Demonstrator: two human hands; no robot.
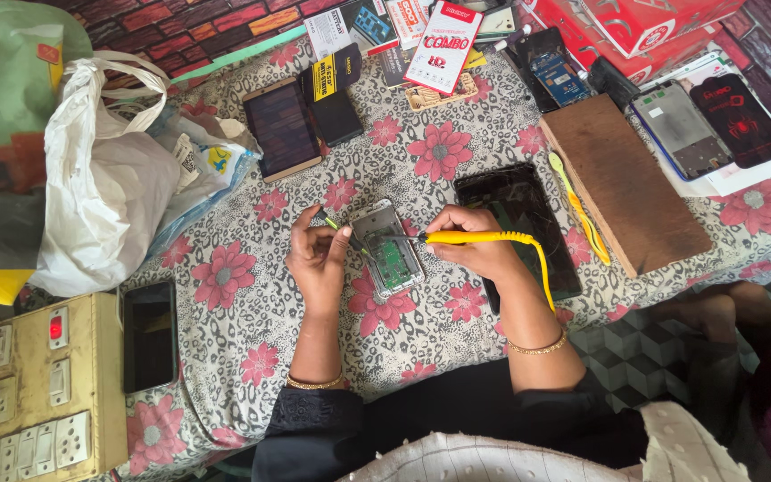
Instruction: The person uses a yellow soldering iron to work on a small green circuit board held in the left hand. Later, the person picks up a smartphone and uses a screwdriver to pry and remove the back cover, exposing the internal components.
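Dark sleeves and a pale dotted cloth fill the bottom edge of the frame, and both forearms reach up from there to the middle of the flowered sheet (pixel 225 295). Centre frame lies the opened phone (pixel 388 249), back cover off, green circuit board showing. Its long axis runs from upper left to lower right, tilted a little off the vertical; which end is the top I cannot tell.

Right hand (pixel 475 243) is closed around the yellow soldering iron (pixel 470 237), gripped like a pen, tip aimed left and sitting right at the board. Its yellow cord (pixel 542 268) loops back over the wrist. Left hand (pixel 319 254) is pinched narrow around a thin green-tipped tool (pixel 327 220), poised at the phone's upper left edge.

Risks from here, as I judge them: the phone rests on soft cloth, so a push from the iron could shift it and drag the tip across neighbouring parts. The cord over the wrist could snag and jerk the hand. A hot tip straying off the board could scorch the fabric.

Just right of the hands, a dark phone (pixel 515 223) lies face up; a wooden block (pixel 622 178) sits further right, and a switchboard (pixel 42 384) occupies the lower left corner.
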